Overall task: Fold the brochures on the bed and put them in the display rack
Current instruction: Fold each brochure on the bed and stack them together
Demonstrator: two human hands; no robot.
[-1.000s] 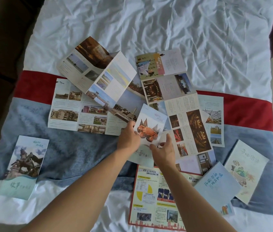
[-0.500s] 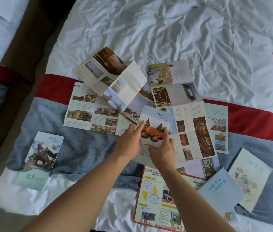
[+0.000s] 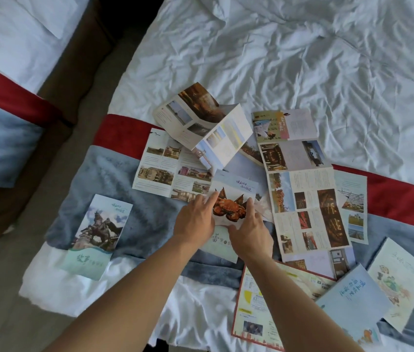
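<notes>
Orange crab artwork marks the folded crab brochure, which lies flat near the middle of the bed, on the grey-blue runner just below its red stripe. Both hands rest on it. The left hand lies on its left edge with straight, spread fingers pressing the paper; the right hand lies on its right side, index finger stretched up beside the crab, the other fingers loosely extended, thumb pointing left along the lower part. Neither hand is curled round the sheet.

Just behind the crab brochure, a half-open brochure stands tented on its creases, overlapping a wide unfolded brochure with building photos. To the right, a long unfolded brochure runs from the white sheet down across the runner, with a narrower light-blue sheet partly under its right edge. Nearer the foot of the bed, a yellow flyer with a red border lies under the right forearm, touching a pale blue folded brochure and, beside that, a cream illustrated brochure. Well apart on the left, a folded brochure showing a horseman statue lies alone. A second bed shows at the far left.
</notes>
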